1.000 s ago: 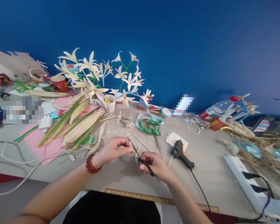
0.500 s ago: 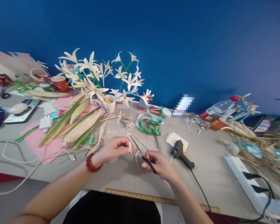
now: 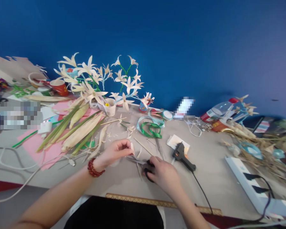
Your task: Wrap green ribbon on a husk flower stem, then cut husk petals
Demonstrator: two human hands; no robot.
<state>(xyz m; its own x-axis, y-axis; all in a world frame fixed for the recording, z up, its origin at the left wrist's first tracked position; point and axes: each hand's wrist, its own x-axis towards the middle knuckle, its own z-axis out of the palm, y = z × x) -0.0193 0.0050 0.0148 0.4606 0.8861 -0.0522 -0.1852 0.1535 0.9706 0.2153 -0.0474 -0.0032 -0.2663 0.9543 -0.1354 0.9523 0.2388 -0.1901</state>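
Between my left hand's (image 3: 116,151) thumb and fingers is a small pale strip of corn husk (image 3: 132,148), pinched upright. A red bead bracelet circles that wrist. My right hand (image 3: 164,173) is closed round the black handles of a pair of scissors (image 3: 148,171). The scissors' blades are blurred and point left, low over the table, just below my left hand. Near the blades lie a thin stick (image 3: 143,146) and slim husk scraps.
Dried corn husks (image 3: 84,133) lie left, on pink paper. Husk flowers (image 3: 92,92) stand in cups behind. Green ribbon (image 3: 152,130) is mid-table. A corded glue gun (image 3: 184,157) rests on the right, with a power strip (image 3: 246,187) and a bottle (image 3: 219,110) beyond.
My right hand has rolled over, palm down, and the scissors have swung from pointing up and away to pointing left and flatter. My left hand still pinches the husk strip.
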